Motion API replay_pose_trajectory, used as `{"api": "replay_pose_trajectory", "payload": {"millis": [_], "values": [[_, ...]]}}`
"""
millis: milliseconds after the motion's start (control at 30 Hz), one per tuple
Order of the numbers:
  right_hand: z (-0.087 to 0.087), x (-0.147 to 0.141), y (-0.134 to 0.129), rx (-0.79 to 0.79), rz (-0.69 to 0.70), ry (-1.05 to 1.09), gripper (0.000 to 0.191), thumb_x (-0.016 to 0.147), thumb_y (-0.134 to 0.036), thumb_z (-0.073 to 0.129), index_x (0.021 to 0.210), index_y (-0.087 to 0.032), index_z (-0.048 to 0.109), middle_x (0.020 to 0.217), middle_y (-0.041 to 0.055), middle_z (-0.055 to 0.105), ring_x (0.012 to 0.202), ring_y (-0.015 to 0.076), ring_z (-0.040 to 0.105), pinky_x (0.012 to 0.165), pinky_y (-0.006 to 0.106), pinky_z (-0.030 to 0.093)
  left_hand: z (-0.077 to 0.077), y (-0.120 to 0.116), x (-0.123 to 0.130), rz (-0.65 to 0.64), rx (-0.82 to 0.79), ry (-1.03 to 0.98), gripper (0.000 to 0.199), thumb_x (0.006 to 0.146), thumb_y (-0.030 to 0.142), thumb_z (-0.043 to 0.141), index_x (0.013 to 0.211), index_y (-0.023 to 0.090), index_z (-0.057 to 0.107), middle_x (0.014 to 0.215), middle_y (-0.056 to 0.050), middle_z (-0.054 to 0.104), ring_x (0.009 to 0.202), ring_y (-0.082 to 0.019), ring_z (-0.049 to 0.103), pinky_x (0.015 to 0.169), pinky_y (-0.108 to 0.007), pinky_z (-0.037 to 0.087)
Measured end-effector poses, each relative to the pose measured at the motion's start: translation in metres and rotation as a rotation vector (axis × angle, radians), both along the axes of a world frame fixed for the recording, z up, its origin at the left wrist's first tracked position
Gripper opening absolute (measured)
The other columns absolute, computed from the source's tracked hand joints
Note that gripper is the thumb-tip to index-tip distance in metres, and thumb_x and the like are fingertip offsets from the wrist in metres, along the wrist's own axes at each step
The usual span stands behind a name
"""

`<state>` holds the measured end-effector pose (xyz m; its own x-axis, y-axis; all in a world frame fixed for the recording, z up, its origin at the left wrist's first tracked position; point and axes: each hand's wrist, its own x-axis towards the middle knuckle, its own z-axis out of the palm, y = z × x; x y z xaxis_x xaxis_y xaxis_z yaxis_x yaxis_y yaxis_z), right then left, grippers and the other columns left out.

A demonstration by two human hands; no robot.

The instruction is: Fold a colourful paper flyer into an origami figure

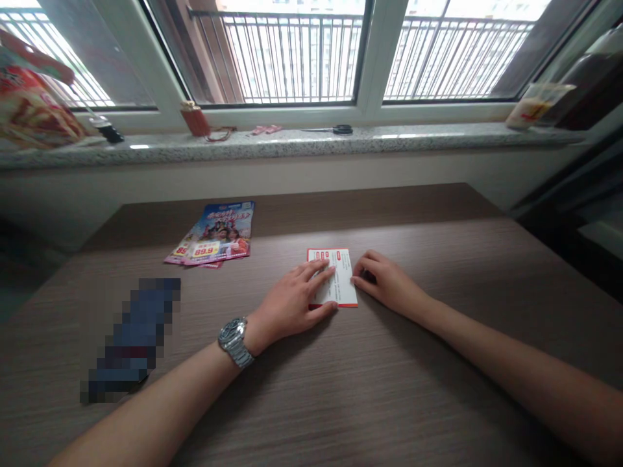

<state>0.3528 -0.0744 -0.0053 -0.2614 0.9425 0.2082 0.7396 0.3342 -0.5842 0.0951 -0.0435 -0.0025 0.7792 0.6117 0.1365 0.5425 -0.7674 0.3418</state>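
Observation:
A small white leaflet (pixel 344 277) with red edges and printed text lies flat on the table in front of me. My left hand (pixel 302 292), with a metal watch (pixel 236 340) on its wrist, rests on the leaflet's left part, fingers spread and covering some of the print. At the leaflet's right edge, my right hand (pixel 382 282) has its thumb and curled fingers brought together on the paper's border. Further left lie several glossy flyers (pixel 221 233), overlapping each other, apart from both hands.
A blurred-out dark blue object (pixel 136 337) lies on the table (pixel 311 402) at left. On the stone windowsill (pixel 292 149) are scissors (pixel 335 130), a reddish-brown bottle-like container (pixel 195 120), pink pieces (pixel 265 130), a plastic cup (pixel 535 107) and a red food packet (pixel 36 107).

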Motion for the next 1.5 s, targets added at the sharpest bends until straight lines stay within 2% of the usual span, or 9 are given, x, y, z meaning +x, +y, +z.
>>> {"api": "replay_pose_trajectory", "payload": {"millis": [333, 533, 733, 933, 1300, 1500], "values": [[-0.004, 0.009, 0.061, 0.079, -0.115, -0.091, 0.01, 0.09, -0.02, 0.07, 0.082, -0.019, 0.064, 0.09, 0.0034, 0.06, 0.079, 0.0183, 0.059, 0.075, 0.031, 0.046, 0.001, 0.0, 0.0, 0.002, 0.0, -0.005, 0.066, 0.096, 0.053, 0.058, 0.154, 0.025, 0.041, 0.162, -0.009, 0.037, 0.149, -0.028, 0.036, 0.125, -0.046, 0.03], [-0.004, 0.013, 0.075, 0.095, -0.152, -0.125, 0.011, 0.09, -0.023, 0.068, 0.08, -0.019, 0.065, 0.085, 0.0025, 0.058, 0.075, 0.0174, 0.058, 0.07, 0.03, 0.044, 0.001, 0.0, 0.0, 0.002, -0.004, -0.009, 0.066, 0.096, 0.052, 0.058, 0.154, 0.025, 0.041, 0.162, -0.01, 0.037, 0.149, -0.029, 0.036, 0.124, -0.046, 0.031], [0.0, 0.015, 0.066, 0.069, -0.096, -0.055, 0.011, 0.089, -0.025, 0.068, 0.081, -0.019, 0.067, 0.088, 0.0027, 0.059, 0.072, 0.0156, 0.057, 0.07, 0.031, 0.047, 0.001, -0.001, 0.001, 0.005, -0.002, -0.02, 0.065, 0.096, 0.053, 0.057, 0.153, 0.026, 0.041, 0.162, -0.009, 0.038, 0.148, -0.029, 0.037, 0.123, -0.047, 0.032], [0.003, 0.014, 0.051, 0.014, -0.015, -0.062, 0.006, 0.087, -0.021, 0.072, 0.083, -0.018, 0.069, 0.095, 0.0054, 0.06, 0.084, 0.0188, 0.06, 0.078, 0.033, 0.049, 0.002, -0.001, 0.001, 0.005, -0.019, -0.018, 0.065, 0.097, 0.052, 0.057, 0.154, 0.025, 0.041, 0.162, -0.009, 0.038, 0.149, -0.03, 0.036, 0.124, -0.048, 0.031], [0.008, 0.006, 0.001, -0.037, 0.128, -0.021, 0.006, 0.089, -0.02, 0.071, 0.084, -0.02, 0.067, 0.097, 0.0056, 0.061, 0.092, 0.0216, 0.059, 0.084, 0.035, 0.048, -0.001, 0.0, 0.001, -0.001, -0.021, -0.016, 0.067, 0.096, 0.053, 0.058, 0.154, 0.026, 0.04, 0.164, -0.009, 0.035, 0.149, -0.03, 0.036, 0.124, -0.048, 0.031], [0.011, 0.004, -0.014, -0.059, 0.161, -0.03, 0.007, 0.087, -0.018, 0.073, 0.084, -0.022, 0.067, 0.098, 0.0059, 0.063, 0.096, 0.0232, 0.058, 0.087, 0.038, 0.047, -0.001, 0.001, 0.0, -0.003, -0.019, -0.022, 0.067, 0.096, 0.052, 0.058, 0.155, 0.026, 0.039, 0.164, -0.009, 0.035, 0.149, -0.029, 0.035, 0.124, -0.047, 0.031]]}}
